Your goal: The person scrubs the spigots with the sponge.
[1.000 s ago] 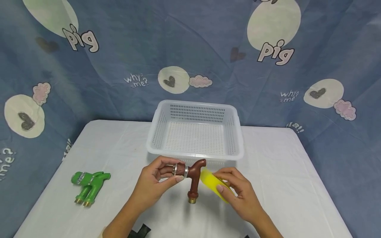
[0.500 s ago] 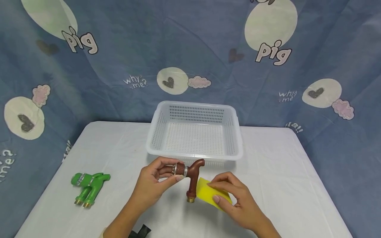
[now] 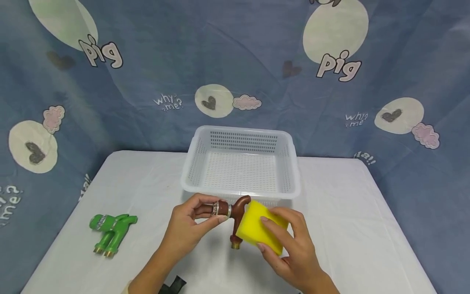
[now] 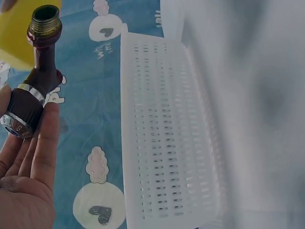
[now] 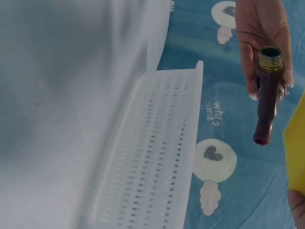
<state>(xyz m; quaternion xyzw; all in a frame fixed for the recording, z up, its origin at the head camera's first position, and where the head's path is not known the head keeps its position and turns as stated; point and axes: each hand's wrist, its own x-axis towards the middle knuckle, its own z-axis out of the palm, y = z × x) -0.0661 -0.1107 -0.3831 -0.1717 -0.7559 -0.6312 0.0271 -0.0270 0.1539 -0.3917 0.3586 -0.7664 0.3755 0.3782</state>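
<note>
My left hand (image 3: 191,224) pinches the ribbed knob end of a brown faucet (image 3: 238,212) between thumb and fingers. The faucet's spout points up and right, and its brass threaded end hangs down over the table. In the left wrist view the faucet (image 4: 45,62) shows its open threaded mouth and silver rings. A yellow sponge (image 3: 258,224) is gripped by my right hand (image 3: 293,245), thumb below and fingers across its face. Its left edge overlaps the faucet's body in the head view. Only part of the sponge (image 5: 296,148) shows in the right wrist view.
Behind the hands stands a white perforated basket (image 3: 240,192) on the white-covered table (image 3: 349,212). A green double-outlet faucet (image 3: 114,232) lies at the left. Near the front edge is a black object (image 3: 174,285). A blue printed cloth (image 3: 235,49) hangs behind.
The sponge went down along the faucet, then back up, and its broad face is now turned toward the head camera. My left hand and the brown faucet have hardly moved.
</note>
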